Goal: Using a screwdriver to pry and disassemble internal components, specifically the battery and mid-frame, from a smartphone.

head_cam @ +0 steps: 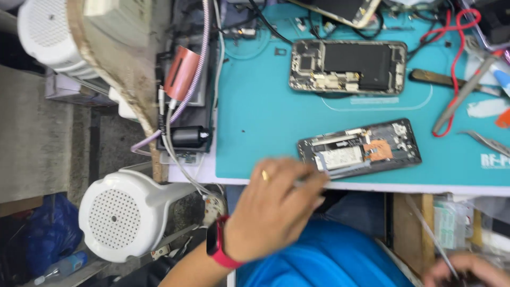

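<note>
Two opened phones lie on the teal mat; the upper phone body sits toward the mat's far edge, back off, dark battery and boards showing; the lower phone frame lies near the mat's near edge, tilted a little, with a pale part and a copper-coloured patch inside.

Left hand is at the near edge of the mat, at the left end of the lower phone frame; ring on one finger, red watch on the wrist; fingers pinched around a thin grey tool, blurred, whose tip reaches the frame's left end; whether the tip touches the frame cannot be told.

Right hand is low at the bottom right corner of the view, off the mat, only partly seen; a thin metal rod rises from it; fingers seem curled but the hold itself cannot be told.

Right side of the mat: red wire looping, a grey probe lying across it, tweezers near the right edge.

Left of the mat: a black block with white cables at the table's left edge; a white perforated stool below it; blue cloth over the lap under the near edge.
</note>
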